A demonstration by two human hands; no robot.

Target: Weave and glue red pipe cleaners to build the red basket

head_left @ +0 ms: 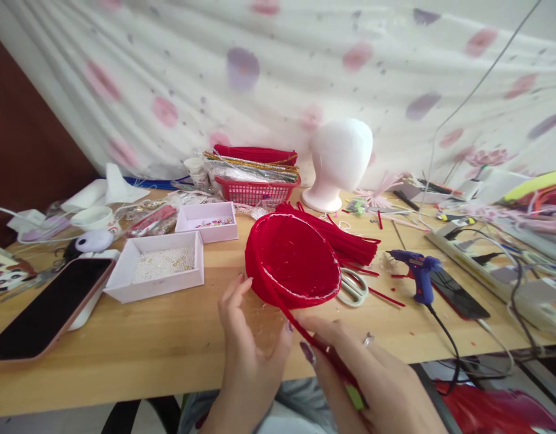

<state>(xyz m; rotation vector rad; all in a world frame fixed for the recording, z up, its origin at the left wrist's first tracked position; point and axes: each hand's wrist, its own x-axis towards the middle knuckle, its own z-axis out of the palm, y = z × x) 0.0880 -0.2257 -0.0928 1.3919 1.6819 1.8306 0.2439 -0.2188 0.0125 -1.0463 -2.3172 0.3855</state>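
A red fuzzy bowl-shaped cap [300, 259] with a whitish rim is tilted toward me, its hollow side showing. My left hand [248, 337] holds it from the lower left, fingertips against its outer wall and thumb near the lower edge. A red pipe cleaner [293, 322] runs from the cap's lower edge into my right hand [350, 361], pinched between thumb and fingers. Something yellow-green shows by the right palm; I cannot make out what it is. Behind the cap lies a bundle of red pipe cleaners [345, 238], with white-handled scissors [354, 288] close by.
A blue glue gun [420, 271] with a cord rests at right, near a dark phone [461, 293] and a power strip [494, 277]. White boxes of beads [158, 286] and gems [230, 229], plus another phone [52, 307], are left. Behind stand a red basket [259, 191] and white foam head [341, 157].
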